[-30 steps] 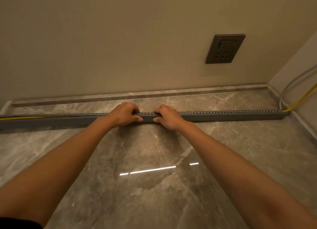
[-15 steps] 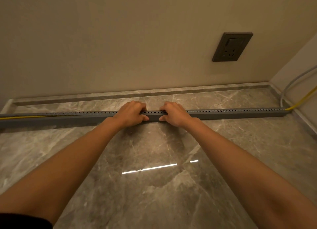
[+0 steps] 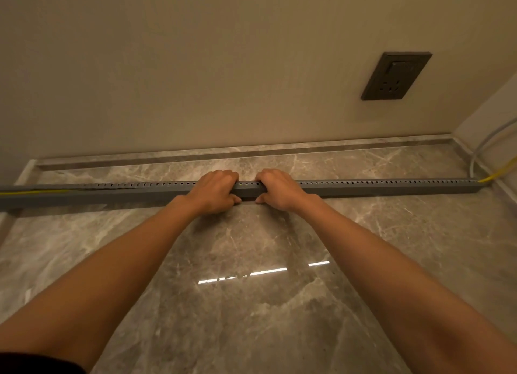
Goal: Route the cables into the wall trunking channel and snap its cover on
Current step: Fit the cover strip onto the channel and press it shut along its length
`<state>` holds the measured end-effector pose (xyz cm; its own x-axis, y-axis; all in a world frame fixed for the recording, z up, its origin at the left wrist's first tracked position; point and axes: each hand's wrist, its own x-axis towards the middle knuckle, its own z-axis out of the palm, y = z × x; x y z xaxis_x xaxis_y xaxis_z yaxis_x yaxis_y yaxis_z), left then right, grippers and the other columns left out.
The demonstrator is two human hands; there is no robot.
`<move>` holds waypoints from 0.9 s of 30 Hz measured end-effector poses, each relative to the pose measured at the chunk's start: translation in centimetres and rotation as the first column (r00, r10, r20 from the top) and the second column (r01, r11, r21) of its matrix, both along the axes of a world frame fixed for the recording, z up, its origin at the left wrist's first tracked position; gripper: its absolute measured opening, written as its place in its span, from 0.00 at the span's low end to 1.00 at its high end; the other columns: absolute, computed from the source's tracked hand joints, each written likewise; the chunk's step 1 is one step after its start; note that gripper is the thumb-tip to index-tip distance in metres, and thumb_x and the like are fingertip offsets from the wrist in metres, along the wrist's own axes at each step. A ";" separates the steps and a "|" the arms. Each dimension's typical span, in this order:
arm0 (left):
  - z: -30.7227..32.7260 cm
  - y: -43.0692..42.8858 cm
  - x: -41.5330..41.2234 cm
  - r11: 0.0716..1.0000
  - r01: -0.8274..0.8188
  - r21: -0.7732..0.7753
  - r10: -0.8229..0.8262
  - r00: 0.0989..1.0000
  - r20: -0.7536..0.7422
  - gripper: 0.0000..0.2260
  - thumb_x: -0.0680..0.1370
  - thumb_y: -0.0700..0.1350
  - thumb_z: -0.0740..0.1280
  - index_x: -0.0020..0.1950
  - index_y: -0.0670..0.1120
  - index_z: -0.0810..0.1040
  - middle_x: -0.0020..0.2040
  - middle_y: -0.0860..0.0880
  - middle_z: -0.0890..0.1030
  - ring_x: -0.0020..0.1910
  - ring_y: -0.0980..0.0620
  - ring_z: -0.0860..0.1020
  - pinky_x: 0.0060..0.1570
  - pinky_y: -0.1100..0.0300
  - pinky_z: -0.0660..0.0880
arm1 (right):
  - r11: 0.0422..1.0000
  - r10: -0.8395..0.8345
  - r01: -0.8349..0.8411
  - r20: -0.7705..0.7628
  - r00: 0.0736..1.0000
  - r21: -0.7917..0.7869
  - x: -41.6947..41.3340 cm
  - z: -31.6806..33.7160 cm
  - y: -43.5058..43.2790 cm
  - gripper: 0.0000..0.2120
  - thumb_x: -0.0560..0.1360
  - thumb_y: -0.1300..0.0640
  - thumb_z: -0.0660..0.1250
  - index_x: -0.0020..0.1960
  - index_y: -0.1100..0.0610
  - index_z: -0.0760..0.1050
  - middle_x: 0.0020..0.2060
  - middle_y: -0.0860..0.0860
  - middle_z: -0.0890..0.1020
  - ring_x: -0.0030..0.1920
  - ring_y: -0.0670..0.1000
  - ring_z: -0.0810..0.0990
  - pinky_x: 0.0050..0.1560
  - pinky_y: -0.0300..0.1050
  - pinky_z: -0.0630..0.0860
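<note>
We have our left hand [image 3: 215, 190] and right hand [image 3: 281, 189] side by side, each grip clamped on the grey trunking [image 3: 377, 187] lying on the floor [image 3: 251, 303], probably pressing its cover down. The yellow cable [image 3: 498, 173] leaves its right end; at the left it looks uncovered.

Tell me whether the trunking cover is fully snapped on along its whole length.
Not fully. Left of the hands the cover gapes, showing the yellow cable inside the trunking.
</note>
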<state>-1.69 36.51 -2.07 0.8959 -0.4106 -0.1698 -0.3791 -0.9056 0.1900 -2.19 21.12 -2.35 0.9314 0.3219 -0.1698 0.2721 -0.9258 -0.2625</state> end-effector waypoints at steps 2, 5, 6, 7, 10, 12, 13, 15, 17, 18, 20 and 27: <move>-0.2 -0.2 -0.1 1.000 0.008 -0.008 -0.007 0.999 0.034 0.14 0.75 0.48 0.67 0.55 0.40 0.73 0.56 0.41 0.78 0.53 0.42 0.76 0.49 0.52 0.71 | 1.000 0.001 0.000 0.020 1.000 -0.020 0.0 0.1 -0.2 0.15 0.72 0.57 0.70 0.56 0.62 0.75 0.55 0.59 0.78 0.55 0.59 0.75 0.54 0.50 0.72; -0.4 -0.7 0.0 0.998 0.020 -0.067 -0.017 0.998 0.056 0.15 0.75 0.49 0.68 0.56 0.40 0.74 0.56 0.41 0.79 0.53 0.42 0.76 0.50 0.52 0.72 | 0.999 -0.040 0.041 0.029 0.999 -0.029 0.0 0.5 -0.9 0.15 0.71 0.58 0.71 0.56 0.62 0.76 0.55 0.59 0.78 0.55 0.59 0.76 0.54 0.50 0.72; -0.4 -0.7 0.1 0.995 0.022 -0.099 -0.017 0.999 0.050 0.16 0.75 0.49 0.68 0.56 0.40 0.75 0.56 0.41 0.79 0.54 0.42 0.76 0.50 0.52 0.72 | 0.998 -0.058 0.059 0.030 0.998 -0.031 0.0 0.6 -1.1 0.15 0.71 0.58 0.71 0.56 0.61 0.76 0.55 0.59 0.78 0.56 0.59 0.76 0.54 0.50 0.72; -0.4 -0.5 0.3 0.991 0.019 -0.131 -0.014 0.999 0.037 0.16 0.75 0.49 0.69 0.57 0.41 0.75 0.56 0.42 0.79 0.54 0.43 0.76 0.51 0.52 0.73 | 0.996 -0.075 0.076 0.036 0.997 -0.036 -0.1 0.7 -1.1 0.15 0.71 0.58 0.71 0.56 0.61 0.76 0.56 0.59 0.78 0.56 0.59 0.76 0.55 0.50 0.72; -0.1 1.0 0.7 0.984 -0.009 -0.178 0.010 1.000 0.002 0.16 0.74 0.49 0.70 0.58 0.42 0.76 0.57 0.42 0.79 0.55 0.43 0.76 0.52 0.52 0.73 | 0.991 -0.126 0.129 0.070 0.990 -0.041 -0.3 0.5 -0.6 0.15 0.72 0.60 0.69 0.57 0.62 0.76 0.56 0.59 0.78 0.57 0.60 0.76 0.57 0.52 0.72; 0.2 2.5 1.0 0.982 -0.040 -0.184 0.039 0.999 -0.011 0.16 0.73 0.49 0.70 0.57 0.42 0.78 0.55 0.42 0.80 0.53 0.44 0.77 0.50 0.52 0.74 | 0.990 -0.141 0.142 0.067 0.988 -0.015 -0.3 0.4 0.1 0.14 0.72 0.62 0.68 0.57 0.62 0.75 0.56 0.60 0.78 0.57 0.60 0.76 0.57 0.52 0.72; 0.3 3.2 1.1 0.981 -0.055 -0.185 0.053 0.998 -0.018 0.16 0.73 0.50 0.71 0.56 0.42 0.78 0.54 0.42 0.81 0.52 0.44 0.77 0.49 0.53 0.74 | 0.990 -0.138 0.138 0.048 0.989 0.013 -0.2 0.4 0.6 0.14 0.72 0.62 0.68 0.58 0.62 0.75 0.56 0.59 0.78 0.57 0.59 0.76 0.57 0.52 0.72; 0.6 4.6 1.1 0.983 -0.073 -0.170 0.069 0.997 -0.029 0.16 0.74 0.50 0.70 0.56 0.42 0.79 0.52 0.42 0.82 0.51 0.44 0.78 0.48 0.53 0.74 | 0.987 -0.134 0.134 -0.008 0.991 0.090 0.0 0.5 1.9 0.16 0.71 0.59 0.70 0.58 0.61 0.76 0.56 0.59 0.78 0.57 0.59 0.76 0.57 0.50 0.71; 0.7 5.3 1.2 0.987 -0.068 -0.143 0.065 0.998 -0.025 0.15 0.75 0.50 0.68 0.56 0.41 0.78 0.53 0.42 0.81 0.51 0.44 0.77 0.49 0.52 0.74 | 0.980 -0.123 0.130 -0.054 0.991 0.150 0.2 0.6 3.4 0.16 0.72 0.56 0.70 0.58 0.60 0.77 0.56 0.59 0.79 0.57 0.59 0.76 0.57 0.50 0.71; 0.6 5.5 1.1 0.990 -0.063 -0.130 0.060 0.998 -0.022 0.14 0.76 0.49 0.67 0.56 0.41 0.78 0.55 0.41 0.81 0.52 0.43 0.77 0.50 0.51 0.74 | 0.978 -0.117 0.127 -0.067 0.991 0.167 0.3 0.6 3.9 0.15 0.73 0.56 0.69 0.57 0.60 0.77 0.55 0.59 0.80 0.57 0.59 0.76 0.57 0.50 0.71; 0.5 5.4 1.0 0.993 -0.061 -0.099 0.060 0.998 -0.016 0.14 0.77 0.48 0.66 0.58 0.41 0.75 0.58 0.41 0.78 0.55 0.43 0.76 0.53 0.51 0.73 | 0.974 -0.119 0.128 -0.062 0.991 0.189 0.3 0.4 4.6 0.14 0.73 0.56 0.68 0.57 0.59 0.77 0.55 0.59 0.80 0.56 0.59 0.76 0.58 0.51 0.70; -0.2 4.6 0.4 0.991 -0.077 -0.107 0.089 0.990 0.111 0.11 0.77 0.45 0.66 0.55 0.40 0.73 0.56 0.42 0.78 0.54 0.43 0.75 0.53 0.51 0.71 | 0.987 -0.113 0.110 0.021 0.993 0.121 0.3 0.4 4.9 0.12 0.74 0.57 0.67 0.56 0.61 0.77 0.53 0.59 0.79 0.54 0.59 0.75 0.54 0.48 0.69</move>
<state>-1.27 41.07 -2.26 0.9388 -0.3437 -0.0239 -0.3281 -0.9130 0.2426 -1.93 26.02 -1.95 0.9664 0.2323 -0.1100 0.1779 -0.9133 -0.3664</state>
